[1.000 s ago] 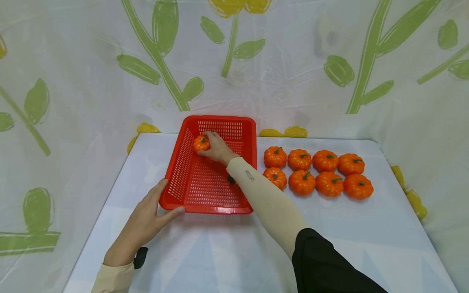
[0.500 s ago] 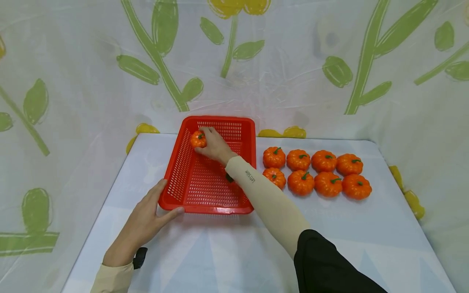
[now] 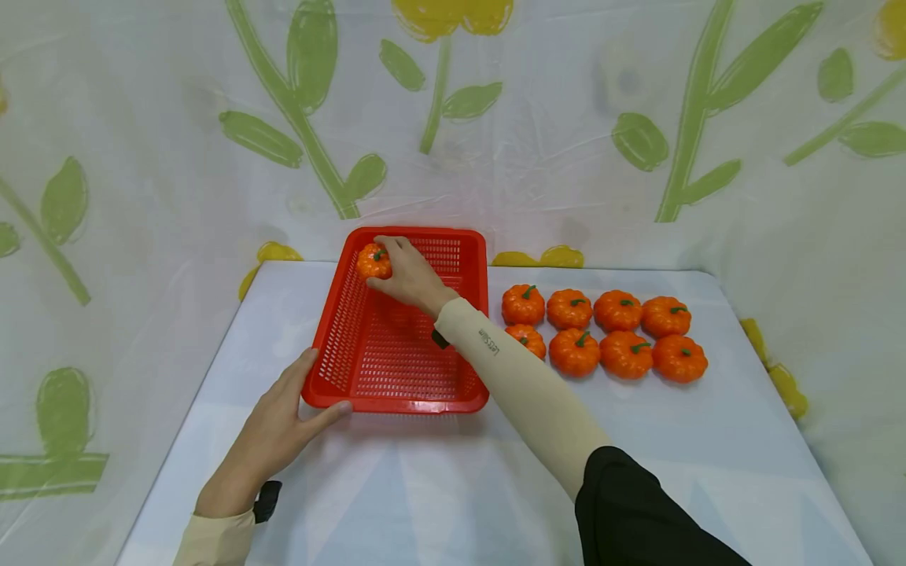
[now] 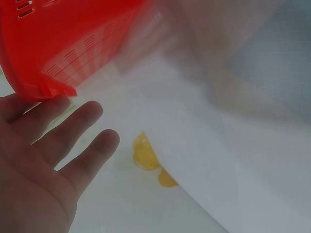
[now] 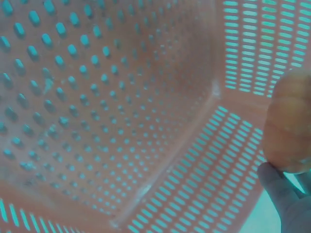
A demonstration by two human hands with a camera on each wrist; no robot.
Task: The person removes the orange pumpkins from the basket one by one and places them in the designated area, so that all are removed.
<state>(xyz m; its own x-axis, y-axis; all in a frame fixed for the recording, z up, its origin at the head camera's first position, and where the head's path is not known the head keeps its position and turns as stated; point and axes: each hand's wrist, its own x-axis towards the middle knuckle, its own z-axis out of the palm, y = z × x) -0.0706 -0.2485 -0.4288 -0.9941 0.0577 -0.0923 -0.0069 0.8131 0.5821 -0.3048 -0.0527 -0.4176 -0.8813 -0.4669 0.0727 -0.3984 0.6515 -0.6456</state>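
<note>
My right hand grips a small orange pumpkin with a green stem, over the back left part of a red perforated basket. In the right wrist view, the pumpkin sits at the right edge against the fingers, close to the basket's slotted wall. My left hand rests at the basket's front left corner, thumb along the front side. The left wrist view shows fingers of the left hand extended, some touching the underside of the basket's rim. No other pumpkin shows inside the basket.
Several pumpkins stand in two rows on the white table, right of the basket; my right forearm partly covers the front left one. A white curtain with printed plants hangs behind the table.
My right hand has carried the pumpkin up and to the left, toward the basket's back left corner. My left hand has stayed at the front left corner. The head view has shifted slightly.
</note>
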